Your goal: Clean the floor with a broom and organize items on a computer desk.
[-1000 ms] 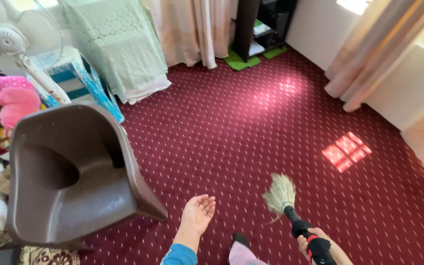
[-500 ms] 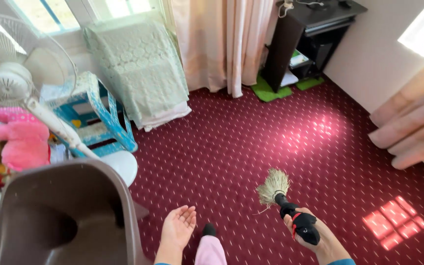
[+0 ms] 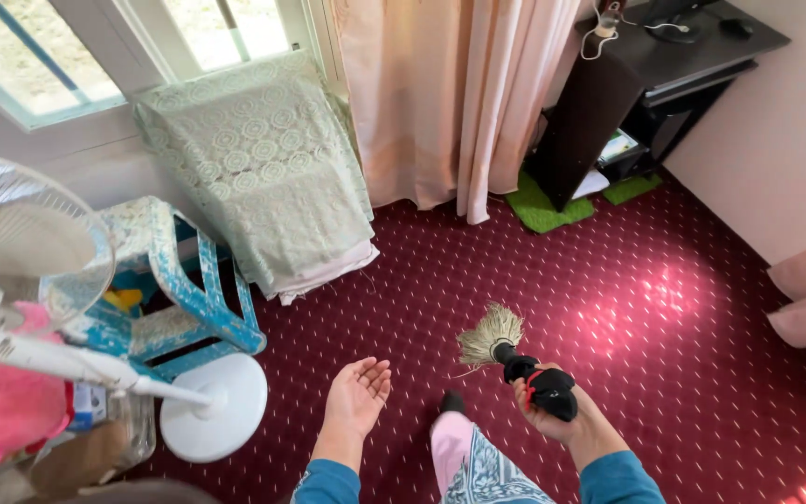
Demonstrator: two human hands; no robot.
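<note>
Over dark red carpet (image 3: 608, 280), right hand (image 3: 557, 411) gripping black handle of small straw broom (image 3: 515, 359), fingers wrapping shut around it, bristles pointing up-left just above floor. Left hand (image 3: 356, 397) hovering empty, palm up, fingers spreading loosely. White fan base (image 3: 216, 406) sitting near left hand, blue stool (image 3: 188, 299) standing behind it. Pink curtain (image 3: 450, 93) hanging ahead.

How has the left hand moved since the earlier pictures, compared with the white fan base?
Cannot tell for the room: the camera itself turned. In view, the open, empty left hand now lies just right of the white fan base, which showed only partly before.
</note>
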